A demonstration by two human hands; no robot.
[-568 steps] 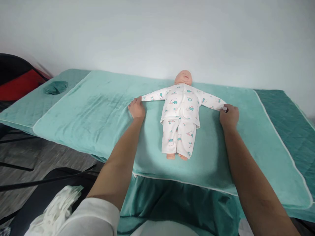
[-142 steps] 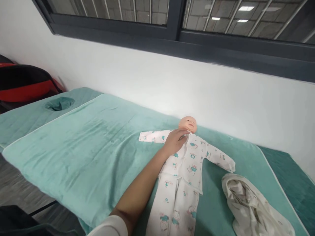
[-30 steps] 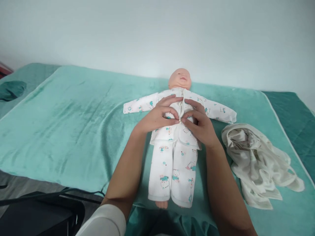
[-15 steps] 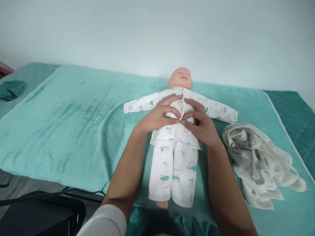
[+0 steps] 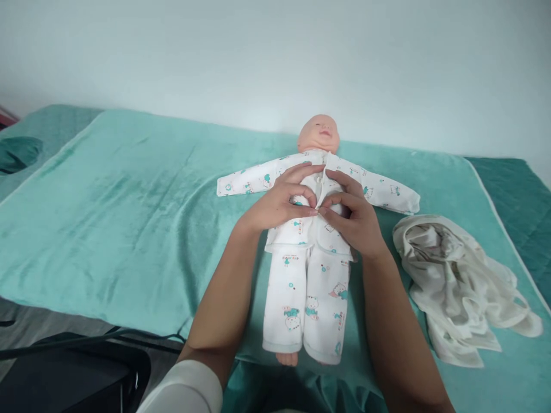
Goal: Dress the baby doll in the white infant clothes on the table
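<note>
A baby doll point(image 5: 318, 133) lies on its back, dressed in a white printed jacket point(image 5: 293, 229) and matching pants point(image 5: 284, 304). Its sleeved arms stretch out to both sides. Over the chest, my left hand point(image 5: 288, 198) pinches one front edge of the jacket between thumb and fingers. My right hand point(image 5: 350, 212) pinches the opposite edge, its fingertips meeting those of the left at the middle opening. A small button point(image 5: 319, 179) shows just above the pinched spot. Whatever fastener lies between the fingertips is hidden.
A crumpled off-white cloth point(image 5: 460, 287) lies right of the doll on the teal blanket point(image 5: 129, 229). Behind the bed rises a pale wall point(image 5: 258, 57). At the lower left stands a black chair point(image 5: 77, 373) with a dark cable point(image 5: 86, 339) near it.
The view has shifted slightly, so the doll and cloth sit a little further right. Both hands keep their pinch on the jacket front, with barely any finger movement.
</note>
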